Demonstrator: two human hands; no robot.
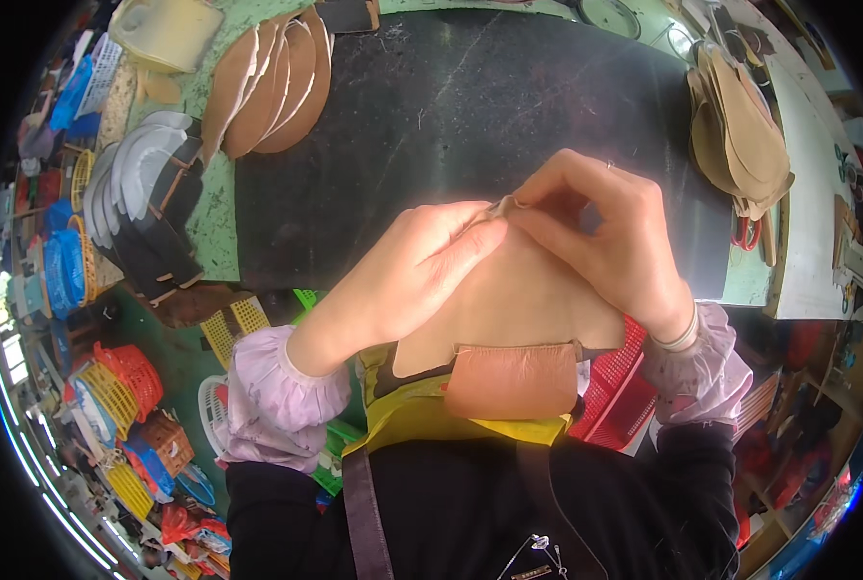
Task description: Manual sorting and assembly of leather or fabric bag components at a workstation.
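A beige shoe-upper-like piece of leather or fabric (518,300) hangs between my hands over the near edge of a black work mat. My left hand (407,271) is closed on its upper edge, thumb on top. My right hand (620,227) pinches the same edge just beside, thumb against forefinger, where the material looks folded over. Whether anything small sits in that pinch is hidden. The beige piece's lower end lies toward my lap, near a brown leather flap (512,380) over yellow cloth (417,416).
The black mat (509,106) covers most of the green table. Brown cut pieces (282,87) fan out at far left, with grey-white pieces (137,169) nearer. Tan pieces (736,135) lie at right above red-handled scissors (744,233). A red basket (617,391) is below.
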